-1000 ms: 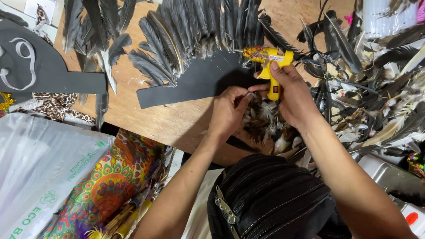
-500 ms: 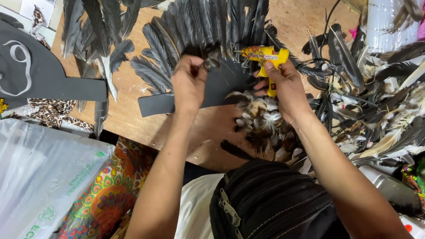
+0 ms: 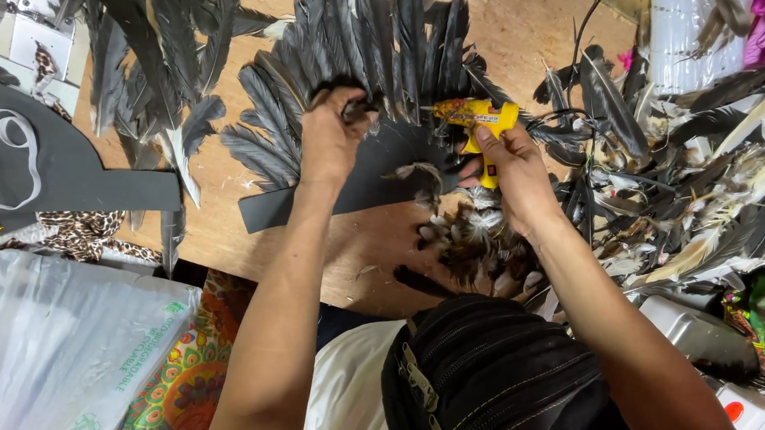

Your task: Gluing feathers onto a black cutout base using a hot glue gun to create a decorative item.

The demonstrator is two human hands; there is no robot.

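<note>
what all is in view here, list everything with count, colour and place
feather fan: one, dark grey feathers on a black base, table centre
glue gun: one, yellow, right of the fan
loose feathers: many, grey, black, cream, heaped at right
small brown feathers: a cluster, near table edge
grey cutout: one, with white loops, left
plastic bag: one, clear white, lower left
black bag: one, on the lap
table: one, wooden
left hand: pressing on the fan
right hand: gripping the glue gun
</note>
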